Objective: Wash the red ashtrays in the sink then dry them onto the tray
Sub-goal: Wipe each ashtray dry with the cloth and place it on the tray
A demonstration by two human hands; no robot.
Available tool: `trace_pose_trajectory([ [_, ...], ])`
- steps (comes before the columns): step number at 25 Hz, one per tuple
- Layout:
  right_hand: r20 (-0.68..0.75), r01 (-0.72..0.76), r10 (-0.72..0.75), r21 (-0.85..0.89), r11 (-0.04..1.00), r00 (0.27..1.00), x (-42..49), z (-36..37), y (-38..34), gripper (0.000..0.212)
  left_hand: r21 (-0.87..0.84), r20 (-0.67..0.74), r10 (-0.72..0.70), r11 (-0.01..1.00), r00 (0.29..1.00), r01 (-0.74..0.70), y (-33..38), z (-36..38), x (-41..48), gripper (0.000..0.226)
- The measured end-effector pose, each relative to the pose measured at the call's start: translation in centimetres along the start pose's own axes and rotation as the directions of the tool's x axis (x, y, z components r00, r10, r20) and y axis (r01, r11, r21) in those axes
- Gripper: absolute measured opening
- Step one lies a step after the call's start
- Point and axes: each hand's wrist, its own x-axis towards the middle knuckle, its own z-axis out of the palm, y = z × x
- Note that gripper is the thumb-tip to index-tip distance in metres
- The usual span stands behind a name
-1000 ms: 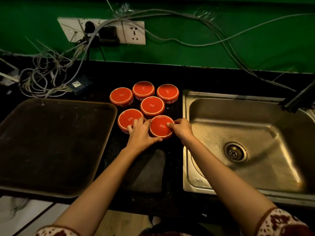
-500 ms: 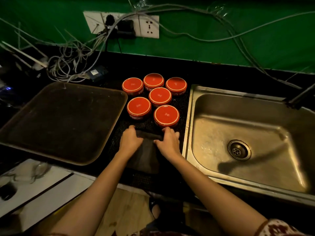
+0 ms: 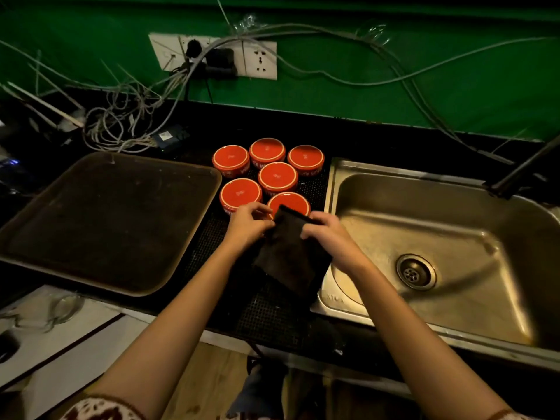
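My left hand (image 3: 249, 226) and right hand (image 3: 331, 239) pinch a dark fabric cloth (image 3: 292, 262). Washing looks unstarted; round red ashtrays (image 3: 277, 177) need the steel sink (image 3: 472, 225) next.

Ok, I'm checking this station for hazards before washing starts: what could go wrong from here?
1. Loose cables run from the wall socket along the wall above the sink; splashes might reach them.
2. The dark cloth, held by the left hand and right hand, overlaps the nearest ashtray in view; swinging it could knock the closely packed ashtrays together.
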Motion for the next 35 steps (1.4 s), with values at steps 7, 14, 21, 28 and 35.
trace_pose_trajectory([
  [7,-0.182,0.182,-0.482,-0.768,0.614,0.857,4.6,-0.7,-3.5,0.021,0.279,0.045,0.123,0.951,0.991,-0.131,-0.6,1.9,3.3,0.064],
  [14,0.007,0.285,-0.392,-0.699,0.656,0.92,8.4,3.0,4.7,0.043,0.321,0.101,0.228,0.914,0.968,-0.249,-2.2,3.6,3.6,0.1],
  [21,0.043,0.409,-0.533,-0.694,0.593,0.845,6.7,2.3,6.6,0.036,0.208,0.026,0.196,0.958,0.98,-0.197,-2.9,4.2,4.2,0.105],
  [28,0.069,0.28,-0.422,-0.842,0.461,0.904,9.7,3.7,4.0,0.05,0.182,-0.009,0.216,0.96,0.976,-0.211,-3.2,4.5,4.6,0.095],
  [35,0.051,0.416,-0.585,-0.754,0.509,0.809,6.2,1.5,7.1,0.039,0.167,0.005,0.178,0.97,0.984,-0.176,-3.0,4.3,4.4,0.114],
])
